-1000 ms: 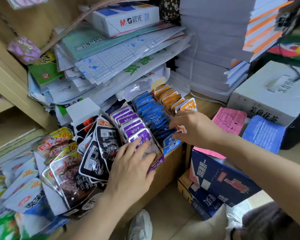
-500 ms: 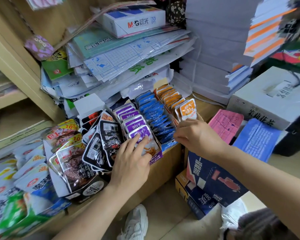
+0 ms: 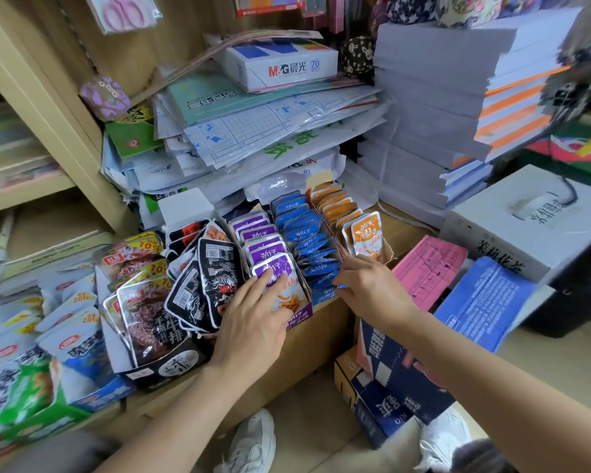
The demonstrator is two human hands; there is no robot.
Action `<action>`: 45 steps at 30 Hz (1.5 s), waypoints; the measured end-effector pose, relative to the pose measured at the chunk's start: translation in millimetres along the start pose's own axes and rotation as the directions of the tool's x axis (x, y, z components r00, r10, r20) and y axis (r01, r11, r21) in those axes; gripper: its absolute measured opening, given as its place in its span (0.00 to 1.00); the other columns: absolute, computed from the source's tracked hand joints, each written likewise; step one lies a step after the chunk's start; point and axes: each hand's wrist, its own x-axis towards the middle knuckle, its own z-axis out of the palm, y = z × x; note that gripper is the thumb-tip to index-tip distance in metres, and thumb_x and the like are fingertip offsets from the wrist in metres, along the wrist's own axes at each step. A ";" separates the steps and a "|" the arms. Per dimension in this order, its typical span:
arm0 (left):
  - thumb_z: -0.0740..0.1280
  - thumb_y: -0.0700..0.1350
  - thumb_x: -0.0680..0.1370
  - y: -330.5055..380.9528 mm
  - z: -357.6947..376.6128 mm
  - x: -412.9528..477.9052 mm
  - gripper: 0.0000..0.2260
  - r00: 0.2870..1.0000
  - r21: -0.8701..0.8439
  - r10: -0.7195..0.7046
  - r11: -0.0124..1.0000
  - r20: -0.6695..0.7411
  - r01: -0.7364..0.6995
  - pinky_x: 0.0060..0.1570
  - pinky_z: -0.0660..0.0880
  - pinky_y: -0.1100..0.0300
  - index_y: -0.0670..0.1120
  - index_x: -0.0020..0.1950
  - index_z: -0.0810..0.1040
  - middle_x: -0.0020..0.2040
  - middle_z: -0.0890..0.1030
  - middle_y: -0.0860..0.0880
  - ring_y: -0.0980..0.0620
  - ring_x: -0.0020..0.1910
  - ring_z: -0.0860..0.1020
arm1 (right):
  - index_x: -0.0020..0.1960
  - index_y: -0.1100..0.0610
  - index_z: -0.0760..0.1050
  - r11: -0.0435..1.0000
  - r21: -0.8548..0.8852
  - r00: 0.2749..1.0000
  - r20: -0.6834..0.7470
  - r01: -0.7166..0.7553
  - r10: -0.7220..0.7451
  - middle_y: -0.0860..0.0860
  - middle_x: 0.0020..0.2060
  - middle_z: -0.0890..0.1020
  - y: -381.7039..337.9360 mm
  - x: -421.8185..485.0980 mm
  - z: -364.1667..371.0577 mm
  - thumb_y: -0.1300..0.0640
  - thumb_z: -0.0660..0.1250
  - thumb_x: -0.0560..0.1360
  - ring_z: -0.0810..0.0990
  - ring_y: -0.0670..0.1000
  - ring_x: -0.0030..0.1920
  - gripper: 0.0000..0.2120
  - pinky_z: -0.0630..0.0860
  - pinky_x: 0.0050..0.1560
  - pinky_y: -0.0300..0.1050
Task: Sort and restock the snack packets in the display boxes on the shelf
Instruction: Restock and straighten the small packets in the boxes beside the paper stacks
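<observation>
Wooden shelf [image 3: 406, 233]: left hand [image 3: 253, 322] flat on glossy purple packet [image 3: 278, 264], right hand [image 3: 372, 290] pinching blue packets [image 3: 304, 233].

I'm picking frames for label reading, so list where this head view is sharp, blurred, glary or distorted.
Head view: sharp in the centre, print legible on the M&G box and the purple packets; smeared at the top right around the orange-striped paper stack and soft along the left edge; sheen on the plastic-wrapped sheets; wide-angle bending leans the shelf upright; light even, shadows faint.
</observation>
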 end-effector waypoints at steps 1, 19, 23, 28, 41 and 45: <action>0.73 0.45 0.76 0.0 -0.1 -1.7 0.04 1.000 0.001 -0.002 1.000 -0.008 0.002 0.73 0.65 0.45 0.50 0.49 0.86 0.71 0.77 0.45 0.42 0.74 0.70 | 0.51 0.58 0.84 1.000 -0.011 0.999 0.024 -0.021 0.021 0.51 0.45 0.82 -3.6 -3.0 -4.0 0.63 0.77 0.71 0.78 0.54 0.47 0.10 0.82 0.43 0.51; 0.59 0.41 0.76 18.3 32.7 -4.8 0.16 0.981 -0.015 0.013 1.000 -0.193 -0.017 0.46 0.81 0.54 0.43 0.56 0.85 0.50 0.87 0.47 0.49 0.51 0.85 | 0.80 0.44 0.30 0.979 -0.201 0.919 0.390 0.029 0.053 0.46 0.80 0.33 -13.9 -0.3 4.2 0.30 0.51 0.79 0.26 0.52 0.78 0.41 0.29 0.77 0.54; 0.66 0.39 0.74 20.5 23.2 -3.5 0.09 0.980 -0.022 -0.003 1.000 -0.197 -0.001 0.39 0.79 0.55 0.46 0.49 0.85 0.43 0.85 0.49 0.48 0.44 0.83 | 0.82 0.48 0.39 0.993 -0.113 0.963 0.264 -0.016 0.046 0.45 0.81 0.40 -17.0 16.0 -11.1 0.31 0.44 0.80 0.32 0.48 0.80 0.37 0.31 0.78 0.53; 0.59 0.38 0.75 19.0 15.2 -10.0 0.16 0.984 -0.060 0.005 0.998 -0.179 -0.016 0.41 0.82 0.54 0.44 0.55 0.85 0.48 0.86 0.48 0.48 0.50 0.83 | 0.82 0.51 0.38 0.989 -0.148 0.969 0.242 -0.024 0.059 0.46 0.81 0.38 -14.0 59.4 3.2 0.34 0.42 0.83 0.33 0.48 0.80 0.36 0.34 0.80 0.52; 0.68 0.51 0.77 15.7 -7.2 -1.7 0.27 0.974 0.030 -0.168 0.984 -0.154 0.174 0.71 0.65 0.44 0.43 0.74 0.73 0.73 0.73 0.43 0.42 0.72 0.71 | 0.82 0.43 0.40 0.983 -0.182 0.967 0.240 -0.037 0.081 0.44 0.81 0.39 0.4 68.2 -2.2 0.36 0.40 0.82 0.34 0.52 0.80 0.31 0.31 0.77 0.58; 0.66 0.68 0.73 3.1 -8.0 16.9 0.46 0.943 0.137 -0.331 0.936 0.028 0.324 0.76 0.58 0.41 0.40 0.80 0.60 0.79 0.64 0.39 0.40 0.78 0.62 | 0.82 0.43 0.41 0.975 -0.218 0.956 0.273 -0.047 0.107 0.44 0.82 0.43 3.7 61.3 6.0 0.34 0.37 0.82 0.34 0.52 0.81 0.31 0.31 0.77 0.61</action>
